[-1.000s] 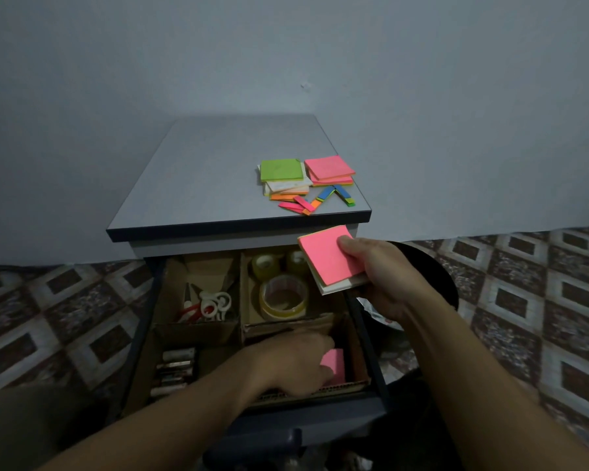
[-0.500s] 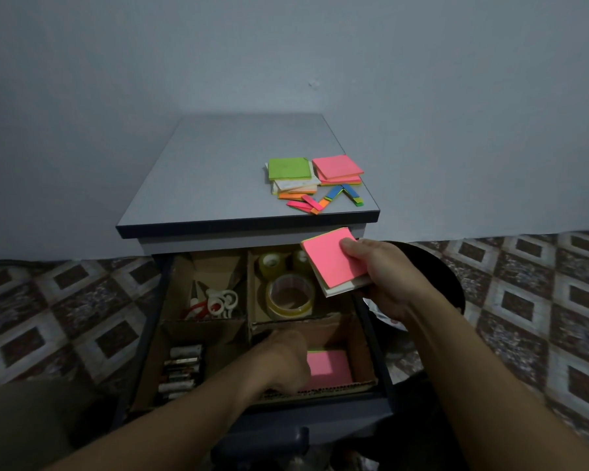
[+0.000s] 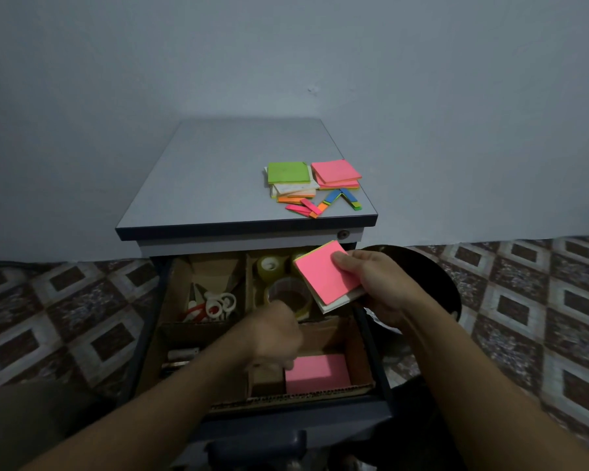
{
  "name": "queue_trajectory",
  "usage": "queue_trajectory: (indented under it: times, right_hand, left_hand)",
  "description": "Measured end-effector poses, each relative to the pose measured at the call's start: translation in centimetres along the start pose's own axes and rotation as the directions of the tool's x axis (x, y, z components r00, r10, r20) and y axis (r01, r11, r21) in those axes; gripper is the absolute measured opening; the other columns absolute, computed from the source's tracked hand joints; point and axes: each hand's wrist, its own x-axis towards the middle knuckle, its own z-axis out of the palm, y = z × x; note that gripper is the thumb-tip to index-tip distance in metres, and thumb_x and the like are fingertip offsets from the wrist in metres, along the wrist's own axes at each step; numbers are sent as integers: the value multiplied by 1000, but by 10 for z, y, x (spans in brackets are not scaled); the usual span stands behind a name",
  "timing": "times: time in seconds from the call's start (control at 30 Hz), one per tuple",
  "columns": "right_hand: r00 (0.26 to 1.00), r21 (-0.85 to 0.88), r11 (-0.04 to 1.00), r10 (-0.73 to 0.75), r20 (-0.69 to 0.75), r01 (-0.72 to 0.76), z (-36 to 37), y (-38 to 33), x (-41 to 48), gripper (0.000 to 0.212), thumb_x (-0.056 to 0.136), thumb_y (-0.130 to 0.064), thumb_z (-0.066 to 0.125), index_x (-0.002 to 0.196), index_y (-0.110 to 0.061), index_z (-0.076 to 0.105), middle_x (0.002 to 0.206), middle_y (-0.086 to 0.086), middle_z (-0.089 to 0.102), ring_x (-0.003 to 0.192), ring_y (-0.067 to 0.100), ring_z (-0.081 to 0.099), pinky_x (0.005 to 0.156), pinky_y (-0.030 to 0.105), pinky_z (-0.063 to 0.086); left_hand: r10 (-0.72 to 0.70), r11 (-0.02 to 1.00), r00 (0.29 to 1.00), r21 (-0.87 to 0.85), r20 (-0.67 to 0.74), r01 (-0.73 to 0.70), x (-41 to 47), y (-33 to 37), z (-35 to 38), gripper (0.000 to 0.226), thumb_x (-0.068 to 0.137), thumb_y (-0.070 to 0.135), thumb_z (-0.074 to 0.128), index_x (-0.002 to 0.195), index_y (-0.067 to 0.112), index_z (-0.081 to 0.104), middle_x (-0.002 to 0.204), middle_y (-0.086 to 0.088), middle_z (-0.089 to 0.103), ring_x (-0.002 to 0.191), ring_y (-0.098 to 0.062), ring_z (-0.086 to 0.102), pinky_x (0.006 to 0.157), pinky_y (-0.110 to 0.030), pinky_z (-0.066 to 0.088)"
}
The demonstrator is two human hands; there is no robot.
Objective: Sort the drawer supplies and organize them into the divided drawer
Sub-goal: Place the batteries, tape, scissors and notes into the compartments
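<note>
Fingers, right hand point(image 3: 376, 287): curled round a stack of sticky-note pads point(image 3: 325, 277), with the thumb pressed on its pink top sheet and the other fingers hidden underneath.
Fingers, left hand point(image 3: 276, 334): turned downward, with the back of the hand to the camera and blurred. I cannot tell whether they hold anything.
Held stack: tilted in the air over the rear right corner of the open drawer point(image 3: 364, 338). A pale pad shows beneath the pink one.
Drawer: split by cardboard walls into four compartments.
Front right compartment: a pink pad point(image 3: 317, 372) lies flat, just beside the left hand.
Rear right compartment: tape rolls point(image 3: 269, 265), partly covered by the held stack and the left hand.
Rear left compartment: scissors point(image 3: 215, 305) with white and red handles.
Front left compartment: small dark cylinders point(image 3: 182, 355), mostly hidden by the left forearm and too dim to name.
Bench point(image 3: 218, 171): grey top with a dark edge, standing over the drawer. Near its front right corner lie a green pad point(image 3: 288, 172), a second pink pad point(image 3: 335, 171) and loose coloured strips point(image 3: 323, 203).
Hard to make out: a black round object point(image 3: 432, 283) to the right of the drawer, half hidden behind the right hand and arm.
Room: dim light, a plain grey-blue wall point(image 3: 286, 62), and a floor point(image 3: 524, 300) of brown and white diamond-pattern tiles.
</note>
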Motion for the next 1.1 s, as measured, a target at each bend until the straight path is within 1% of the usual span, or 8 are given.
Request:
queue_trajectory:
  times: [0.13,0.23,0.3,0.4,0.53,0.67,0.9,1.1]
  right_hand:
    - [1000,-17,1000,-4,24,4,3,2,-4,21,100,-33,56,102,-14,65,89,5,74,89,23,70,83,38,54]
    - [999,-46,999,-1,46,4,7,3,-7,25,101,-32,54,108,-11,65,95,7,73,90,22,70,81,35,54]
    - [998,-78,997,5,67,0,9,6,-9,26,101,-32,53,111,-11,64,100,9,72,92,23,69,81,34,55]
    - [995,-125,992,14,98,-1,11,9,-11,26,101,-30,53,113,-9,64,104,13,72,95,26,69,86,40,55]
    - [977,-387,920,27,209,57,5,11,-15,24,101,-32,53,107,-12,66,98,11,71,88,27,67,73,36,53]
    - [937,-643,728,1,348,238,4,9,-20,22,100,-34,53,106,-18,67,97,2,70,92,19,67,83,36,54]
    - [838,-840,309,186,513,445,29,2,-25,15,99,-26,52,85,-27,58,85,-7,60,74,9,56,66,25,40]
    - [806,-881,83,370,461,465,50,26,-14,15,99,-23,54,111,-21,61,109,7,64,96,25,62,83,38,51]
  left_hand:
    - [29,832,998,-552,-54,-54,-9,4,-20,16,105,15,45,115,10,57,99,-15,72,79,-22,75,67,-29,61]
    - [82,661,989,-736,-123,-146,-9,0,-26,19,105,20,47,115,9,59,89,-11,75,86,-27,75,75,-38,61]
    - [89,644,985,-746,-148,-170,-7,-2,-27,21,104,25,52,117,11,60,94,-12,75,87,-28,75,74,-37,61]
    - [84,716,988,-682,-128,-149,-6,-3,-25,23,100,22,58,121,11,58,108,-16,70,86,-26,75,72,-33,60]
    - [49,811,998,-582,-44,-66,-9,-10,-20,21,97,14,63,116,3,61,98,-15,74,83,-24,76,70,-32,60]
    - [52,953,998,-297,-28,-58,-12,-16,-15,16,98,20,61,104,7,68,89,-8,76,76,-17,75,71,-30,59]
    - [225,970,874,185,-431,-158,-6,-26,-22,22,100,26,52,81,24,63,78,4,66,68,-8,63,53,-21,44]
    - [262,960,872,202,-412,-193,5,-34,-31,16,99,27,54,85,26,64,84,6,65,73,-6,61,56,-19,42]
